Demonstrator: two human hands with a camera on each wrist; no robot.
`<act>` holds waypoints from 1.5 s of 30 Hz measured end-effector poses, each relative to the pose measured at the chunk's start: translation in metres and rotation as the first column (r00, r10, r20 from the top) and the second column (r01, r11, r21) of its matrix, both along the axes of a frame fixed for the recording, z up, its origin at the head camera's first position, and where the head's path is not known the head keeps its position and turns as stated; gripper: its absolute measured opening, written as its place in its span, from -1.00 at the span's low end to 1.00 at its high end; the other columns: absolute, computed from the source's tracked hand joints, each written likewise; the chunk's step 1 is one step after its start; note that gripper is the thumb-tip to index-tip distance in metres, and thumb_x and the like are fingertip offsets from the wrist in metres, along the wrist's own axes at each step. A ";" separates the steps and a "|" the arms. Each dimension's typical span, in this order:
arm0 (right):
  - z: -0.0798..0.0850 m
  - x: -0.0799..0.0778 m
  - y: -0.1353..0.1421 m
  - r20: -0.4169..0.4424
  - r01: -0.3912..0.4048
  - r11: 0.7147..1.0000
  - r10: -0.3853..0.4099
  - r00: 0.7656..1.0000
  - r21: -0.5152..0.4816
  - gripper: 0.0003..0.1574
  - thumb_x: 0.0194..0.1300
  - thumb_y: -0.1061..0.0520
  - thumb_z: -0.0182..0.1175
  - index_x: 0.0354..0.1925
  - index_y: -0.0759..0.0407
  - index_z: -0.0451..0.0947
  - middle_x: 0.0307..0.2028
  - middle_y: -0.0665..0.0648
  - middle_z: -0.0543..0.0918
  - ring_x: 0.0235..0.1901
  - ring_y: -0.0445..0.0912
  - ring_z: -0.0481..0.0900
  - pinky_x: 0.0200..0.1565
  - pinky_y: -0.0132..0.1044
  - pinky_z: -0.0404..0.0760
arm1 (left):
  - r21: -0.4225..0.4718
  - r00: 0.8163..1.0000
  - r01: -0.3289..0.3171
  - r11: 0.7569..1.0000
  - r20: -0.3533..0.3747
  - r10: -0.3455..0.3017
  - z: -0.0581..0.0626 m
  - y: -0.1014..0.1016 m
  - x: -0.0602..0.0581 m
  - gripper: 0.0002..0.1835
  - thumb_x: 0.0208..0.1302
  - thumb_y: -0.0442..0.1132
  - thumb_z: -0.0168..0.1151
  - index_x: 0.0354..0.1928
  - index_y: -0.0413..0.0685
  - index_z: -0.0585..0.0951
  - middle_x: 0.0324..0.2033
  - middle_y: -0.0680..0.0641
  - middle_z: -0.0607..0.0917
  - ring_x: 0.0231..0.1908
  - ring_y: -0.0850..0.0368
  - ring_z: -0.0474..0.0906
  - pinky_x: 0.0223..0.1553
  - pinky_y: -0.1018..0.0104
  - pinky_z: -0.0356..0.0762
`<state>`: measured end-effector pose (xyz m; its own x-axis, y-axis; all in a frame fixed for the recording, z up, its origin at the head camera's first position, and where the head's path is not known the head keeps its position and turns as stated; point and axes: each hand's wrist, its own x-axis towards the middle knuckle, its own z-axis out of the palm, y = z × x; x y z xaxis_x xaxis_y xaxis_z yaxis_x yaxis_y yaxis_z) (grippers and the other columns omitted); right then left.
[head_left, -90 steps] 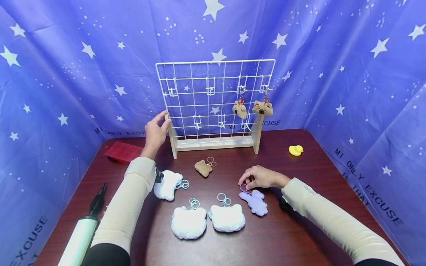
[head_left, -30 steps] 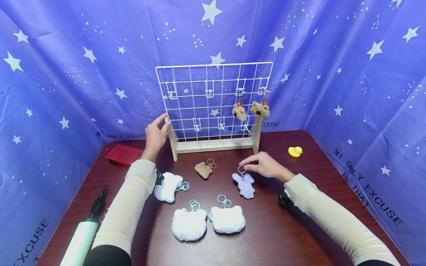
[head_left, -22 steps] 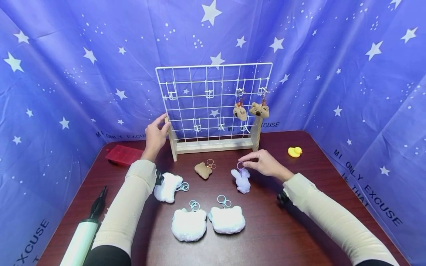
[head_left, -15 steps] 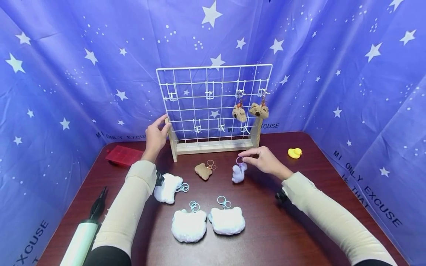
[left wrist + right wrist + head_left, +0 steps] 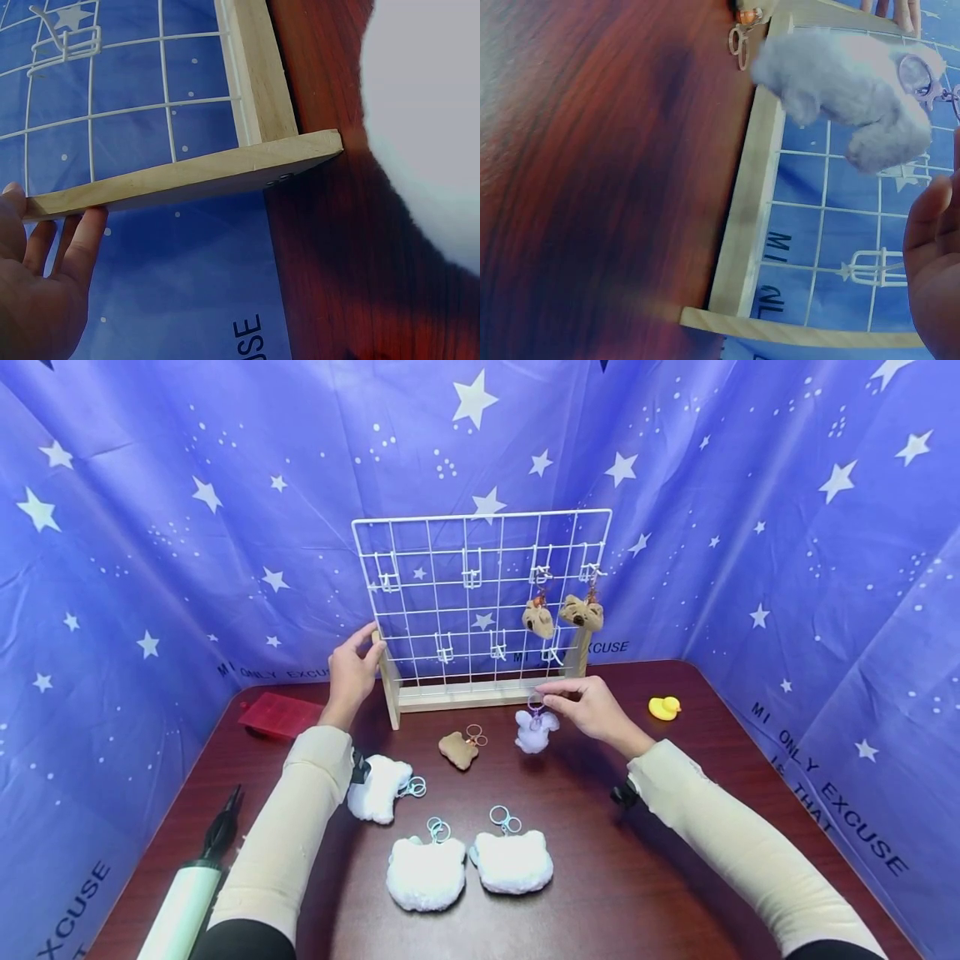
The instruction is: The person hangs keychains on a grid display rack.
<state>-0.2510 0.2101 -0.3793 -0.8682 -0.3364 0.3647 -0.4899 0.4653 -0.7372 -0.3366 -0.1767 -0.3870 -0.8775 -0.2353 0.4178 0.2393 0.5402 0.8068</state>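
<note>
In the head view my right hand [image 5: 594, 710] pinches the ring of a purple plush keychain [image 5: 533, 737], which dangles off the table just before the rack's right end. The right wrist view shows its fluffy body across the grid. My left hand [image 5: 352, 670] grips the wooden side post [image 5: 187, 169] of the white wire grid rack [image 5: 465, 696], thumb on one side and fingers on the other. Two brown plush keychains hang from upper right hooks, one with a dark nose [image 5: 582, 612], the other beside it [image 5: 537, 620]. Other hooks on the grid are bare.
A brown plush keychain [image 5: 457, 750] lies before the rack. Three white plush keychains lie nearer: left [image 5: 377, 789], middle [image 5: 426, 872], right [image 5: 513, 862]. A red box [image 5: 279, 715] and pale green pump [image 5: 183, 893] are left, a yellow duck [image 5: 663, 708] right. Starry curtains surround the table.
My right hand has lifted the purple keychain from the table and carried it forward, slightly left, towards the rack. My left hand stays on the post.
</note>
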 end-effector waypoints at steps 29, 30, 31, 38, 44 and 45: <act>0.037 -0.033 -0.037 -0.011 0.078 0.994 -0.079 0.997 -0.080 -0.70 0.38 0.24 0.31 0.05 0.25 0.73 -0.33 0.25 0.75 -0.64 -0.28 0.29 -0.61 -0.48 0.27 | -0.008 1.000 -0.017 1.000 -0.001 0.017 -0.003 -0.003 0.000 -0.57 0.38 -0.15 0.35 0.27 0.21 0.64 0.03 -0.14 0.78 -0.45 0.25 0.64 -0.47 0.63 0.64; 0.039 -0.034 -0.038 -0.014 0.079 0.993 -0.081 0.997 -0.084 -0.70 0.37 0.22 0.32 0.05 0.23 0.74 -0.27 0.25 0.77 -0.61 -0.28 0.32 -0.59 -0.49 0.30 | -0.009 1.000 -0.017 1.000 -0.003 0.017 -0.003 -0.003 0.000 -0.57 0.38 -0.16 0.35 0.27 0.20 0.65 0.03 -0.14 0.78 -0.46 0.26 0.63 -0.48 0.64 0.63; 0.042 -0.035 -0.040 -0.018 0.080 0.993 -0.082 0.996 -0.089 -0.70 0.37 0.21 0.32 0.05 0.22 0.74 -0.19 0.25 0.79 -0.59 -0.27 0.35 -0.57 -0.49 0.32 | -0.011 1.000 -0.017 1.000 -0.002 0.017 -0.003 -0.003 0.000 -0.57 0.38 -0.16 0.35 0.27 0.20 0.65 0.03 -0.14 0.78 -0.47 0.26 0.63 -0.48 0.64 0.63; 0.056 -0.039 -0.049 -0.037 0.091 0.988 -0.096 0.995 -0.124 -0.71 0.37 0.09 0.34 0.04 0.08 0.76 -0.25 0.17 0.80 -0.50 -0.20 0.45 -0.50 -0.47 0.43 | -0.011 1.000 -0.006 1.000 -0.001 0.006 -0.001 -0.003 -0.001 -0.57 0.39 -0.17 0.34 0.28 0.19 0.64 0.02 -0.16 0.78 -0.40 0.19 0.67 -0.44 0.56 0.69; 0.065 -0.042 -0.057 -0.076 0.086 0.987 -0.097 0.992 -0.138 -0.72 0.36 0.12 0.35 0.03 0.09 0.77 -0.43 0.07 0.71 -0.48 -0.20 0.45 -0.47 -0.46 0.45 | -0.003 1.000 -0.003 1.000 0.008 0.003 -0.001 -0.002 -0.001 -0.57 0.39 -0.15 0.34 0.28 0.20 0.63 0.01 -0.15 0.78 -0.49 0.32 0.60 -0.49 0.66 0.60; 0.067 -0.043 -0.058 -0.078 0.085 0.986 -0.097 0.992 -0.143 -0.72 0.36 0.12 0.35 0.03 0.09 0.76 -0.43 0.07 0.71 -0.49 -0.20 0.45 -0.48 -0.46 0.44 | 0.001 1.000 -0.001 1.000 0.006 0.001 -0.001 -0.001 -0.001 -0.57 0.39 -0.16 0.34 0.28 0.20 0.64 0.02 -0.15 0.78 -0.50 0.34 0.58 -0.50 0.68 0.59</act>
<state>-0.2935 0.1519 -0.3126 -0.8572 -0.1980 0.4754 -0.5131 0.4062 -0.7561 -0.3378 -0.1780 -0.3881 -0.8798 -0.2366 0.4123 0.2338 0.5399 0.8086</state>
